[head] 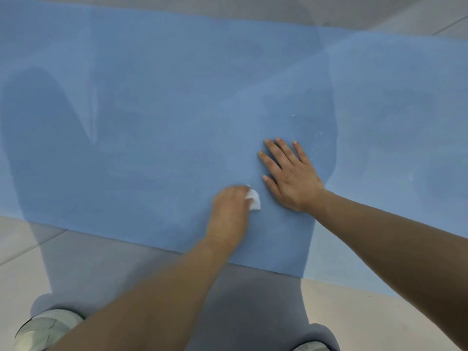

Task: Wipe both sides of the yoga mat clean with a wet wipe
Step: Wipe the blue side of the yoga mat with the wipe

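- Now the blue mat (152, 122) lies flat on the floor (354, 312), filling the frame.
- Left hand (229, 217), lower middle, squeezes the wipe (254, 200) to rub.
- Right hand (291, 173) presses open, holding the mat still.

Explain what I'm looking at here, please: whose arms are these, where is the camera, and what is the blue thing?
There is no machine here. A person wears a camera on the head, so you look down along their own bare arms. The blue sheet is a yoga mat spread on a pale floor. The left hand is closed on a small white wet wipe and presses it onto the mat. The right hand lies flat on the mat with fingers spread, right beside the wipe. At the bottom edge you see the person's shoes.
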